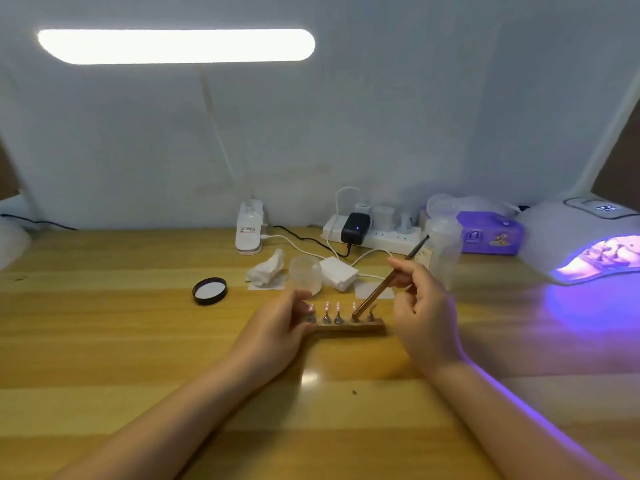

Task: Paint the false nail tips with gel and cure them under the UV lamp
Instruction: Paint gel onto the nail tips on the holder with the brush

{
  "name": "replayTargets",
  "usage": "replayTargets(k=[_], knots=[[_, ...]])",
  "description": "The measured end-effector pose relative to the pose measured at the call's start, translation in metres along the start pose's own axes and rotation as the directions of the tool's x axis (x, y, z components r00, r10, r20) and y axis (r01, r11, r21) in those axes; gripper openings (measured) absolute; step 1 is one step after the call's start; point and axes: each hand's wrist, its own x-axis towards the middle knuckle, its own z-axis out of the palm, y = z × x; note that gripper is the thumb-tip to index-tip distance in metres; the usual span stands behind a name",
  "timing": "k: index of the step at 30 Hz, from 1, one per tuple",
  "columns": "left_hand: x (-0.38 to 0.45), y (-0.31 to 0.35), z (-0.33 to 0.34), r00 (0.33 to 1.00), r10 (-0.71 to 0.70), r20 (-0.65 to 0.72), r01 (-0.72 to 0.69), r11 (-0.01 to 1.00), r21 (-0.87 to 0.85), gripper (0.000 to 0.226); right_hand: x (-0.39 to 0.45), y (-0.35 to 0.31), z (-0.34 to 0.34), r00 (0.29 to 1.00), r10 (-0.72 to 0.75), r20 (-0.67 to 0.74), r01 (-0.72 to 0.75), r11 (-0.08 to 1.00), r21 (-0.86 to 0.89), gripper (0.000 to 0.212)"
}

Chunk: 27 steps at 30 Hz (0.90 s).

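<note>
While left hand (277, 327) steadies nail holder (349, 328), right hand (420, 306) grip pinches brush (384, 282).

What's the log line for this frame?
phase=painting | right hand=brush at fourth tip | left hand=steadying nail holder | UV lamp=lit

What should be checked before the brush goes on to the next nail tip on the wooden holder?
1. Long wooden holder bar steadied: ok, the left hand grips its left end.
2. Thin gold-handled brush gripped: ok, the right hand holds it pen-style, its lower end at the fourth stand.
3. Small pink nail tips seated on their stands: ok for four; the rightmost is unclear.
4. Gel on the brush: cannot tell, too small.
5. White dome UV lamp running: ok, purple glow, display lit.
6. Lamp free for this bar: not ok, something lies inside.
</note>
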Motion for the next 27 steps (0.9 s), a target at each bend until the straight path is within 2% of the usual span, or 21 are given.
replayTargets(k=[4, 7, 10, 13, 17, 20, 22, 27], knots=[[0.001, 0.002, 0.004, 1.000, 0.004, 0.026, -0.004, 1.000, -0.001, 0.044, -0.007, -0.006, 0.002, 0.996, -0.064, 0.064, 0.065, 0.998, -0.014, 0.053], [-0.002, 0.004, 0.003, 0.999, 0.051, -0.011, -0.050, 0.998, 0.022, 0.053, -0.012, -0.012, 0.005, 0.991, -0.107, 0.077, 0.109, 0.994, -0.026, 0.053], [-0.008, 0.008, -0.003, 0.958, 0.230, -0.169, -0.212, 0.970, 0.116, 0.051, -0.016, -0.017, 0.008, 0.990, -0.107, 0.091, 0.109, 0.994, -0.019, 0.052], [-0.017, 0.017, -0.005, 0.905, 0.339, -0.255, -0.347, 0.938, 0.018, 0.043, -0.021, -0.023, 0.010, 0.974, -0.100, 0.201, 0.094, 0.995, 0.036, 0.056], [-0.027, 0.022, 0.000, 0.872, 0.422, -0.247, -0.466, 0.871, -0.158, 0.037, -0.027, -0.028, 0.011, 0.926, -0.131, 0.354, 0.100, 0.990, 0.104, 0.066], [-0.029, 0.022, -0.002, 0.828, 0.516, -0.220, -0.559, 0.792, -0.245, 0.027, -0.027, -0.030, 0.009, 0.916, -0.126, 0.380, 0.069, 0.985, 0.159, 0.064], [-0.029, 0.024, -0.002, 0.809, 0.544, -0.220, -0.585, 0.782, -0.215, 0.023, -0.025, -0.030, 0.007, 0.907, -0.131, 0.399, 0.067, 0.983, 0.170, 0.063], [-0.027, 0.022, 0.001, 0.819, 0.531, -0.217, -0.568, 0.804, -0.178, 0.015, -0.026, -0.034, 0.006, 0.849, -0.172, 0.500, 0.104, 0.982, 0.161, 0.065]])
